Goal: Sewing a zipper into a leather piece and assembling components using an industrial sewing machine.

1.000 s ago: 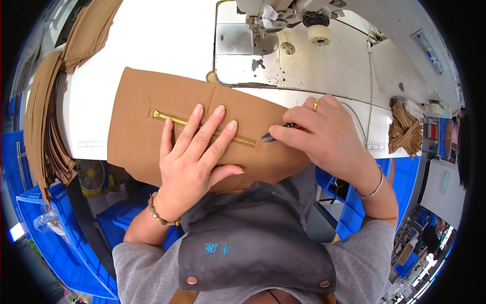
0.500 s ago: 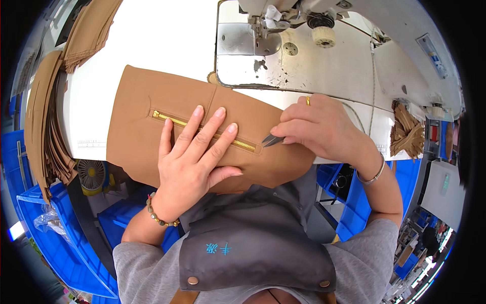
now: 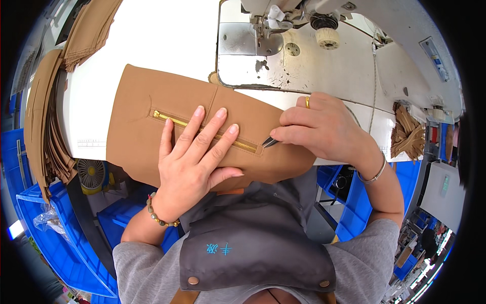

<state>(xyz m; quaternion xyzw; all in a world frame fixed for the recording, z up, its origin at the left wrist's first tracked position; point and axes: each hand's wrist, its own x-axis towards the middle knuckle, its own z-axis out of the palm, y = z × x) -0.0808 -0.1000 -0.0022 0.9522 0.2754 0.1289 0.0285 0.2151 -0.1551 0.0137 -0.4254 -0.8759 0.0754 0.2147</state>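
Note:
A brown leather-like panel (image 3: 167,91) lies across the table's front edge, with a gold-toothed zipper (image 3: 244,145) stitched into its middle. Flat on the panel, fingers spread, rests my left hand (image 3: 195,152), covering part of the zipper. My right hand (image 3: 324,124) grips small dark thread snips (image 3: 271,141). Their pointed tips touch or nearly touch the zipper's right end, by the stitching. Most of the snips' body is hidden inside my fingers.
A sewing machine (image 3: 324,30) stands beyond the panel, its metal plate set into the white table (image 3: 167,30). Stacked brown pieces (image 3: 48,116) are at the left, and a brown bundle (image 3: 408,133) at the right. Blue bins (image 3: 61,238) sit below the table.
The thread snips' blades have drawn together, and my right hand has curled further around them at the zipper's right end. My left hand stays where it was.

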